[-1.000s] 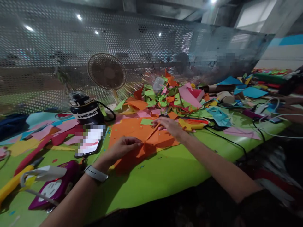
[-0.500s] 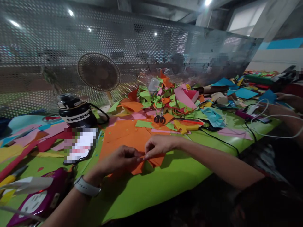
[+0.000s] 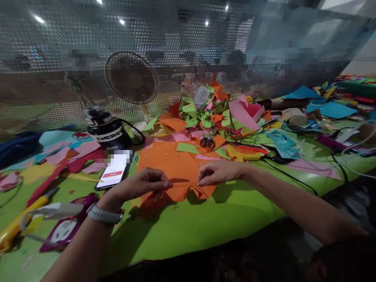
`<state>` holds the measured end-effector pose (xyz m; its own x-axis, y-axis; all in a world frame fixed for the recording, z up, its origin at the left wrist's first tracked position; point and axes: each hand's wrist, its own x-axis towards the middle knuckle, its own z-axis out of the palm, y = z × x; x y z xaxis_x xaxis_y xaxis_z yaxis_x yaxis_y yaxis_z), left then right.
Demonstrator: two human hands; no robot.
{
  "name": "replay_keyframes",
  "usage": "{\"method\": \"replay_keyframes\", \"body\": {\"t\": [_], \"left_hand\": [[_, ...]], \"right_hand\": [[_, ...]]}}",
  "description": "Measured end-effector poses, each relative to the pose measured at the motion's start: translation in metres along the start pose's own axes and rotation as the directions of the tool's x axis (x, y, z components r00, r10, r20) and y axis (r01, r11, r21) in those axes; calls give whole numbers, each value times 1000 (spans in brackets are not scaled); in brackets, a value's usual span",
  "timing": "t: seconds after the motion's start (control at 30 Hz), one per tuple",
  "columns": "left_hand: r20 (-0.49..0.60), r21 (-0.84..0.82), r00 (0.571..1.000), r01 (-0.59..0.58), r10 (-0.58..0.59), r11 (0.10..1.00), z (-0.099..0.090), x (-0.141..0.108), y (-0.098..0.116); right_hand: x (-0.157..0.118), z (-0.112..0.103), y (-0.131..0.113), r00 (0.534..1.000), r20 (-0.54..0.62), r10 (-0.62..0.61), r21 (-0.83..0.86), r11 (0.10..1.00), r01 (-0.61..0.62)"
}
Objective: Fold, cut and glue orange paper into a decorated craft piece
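Note:
My left hand [image 3: 148, 183], with a pale watch strap on its wrist, pinches the left end of a folded orange paper [image 3: 186, 188] between thumb and fingers. The right end of that paper is gripped by my right hand [image 3: 219, 173], thumb against the curled fingers. Between the two hands the paper's front edge shows folds and pointed notches. Larger orange sheets [image 3: 164, 158] lie flat just beyond and beneath it. Black-handled scissors [image 3: 207, 142] rest a little past the sheets, their blades partly hidden among scraps.
A phone [image 3: 115, 172] and a black bottle [image 3: 108, 131] stand left of the sheets. Yellow glue guns [image 3: 242, 154] lie at right and far left. Paper scraps [image 3: 217, 113] heap up at the back, before a fan [image 3: 131, 77] and a perforated metal screen [image 3: 182, 35].
My hands have drawn apart, left hand leftward and right hand rightward, and the folded orange paper shows more between them. The view has shifted, so the table's things sit farther right and slightly higher.

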<state>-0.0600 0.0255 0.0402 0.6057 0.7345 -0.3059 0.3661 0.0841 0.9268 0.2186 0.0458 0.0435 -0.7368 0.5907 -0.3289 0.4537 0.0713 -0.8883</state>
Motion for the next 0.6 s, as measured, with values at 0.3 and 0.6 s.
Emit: {"method": "replay_keyframes", "body": {"t": [0.3,0.6], "left_hand": [[-779,-311,626,-351,-25,884,-5,15,-10],[-472,-581,870,-183,-145,793,51,35,-9]], "right_hand": [[12,5,2,925,-378,29,346,932,112],[37,33,2,905,-414,100,538,828,155]]}}
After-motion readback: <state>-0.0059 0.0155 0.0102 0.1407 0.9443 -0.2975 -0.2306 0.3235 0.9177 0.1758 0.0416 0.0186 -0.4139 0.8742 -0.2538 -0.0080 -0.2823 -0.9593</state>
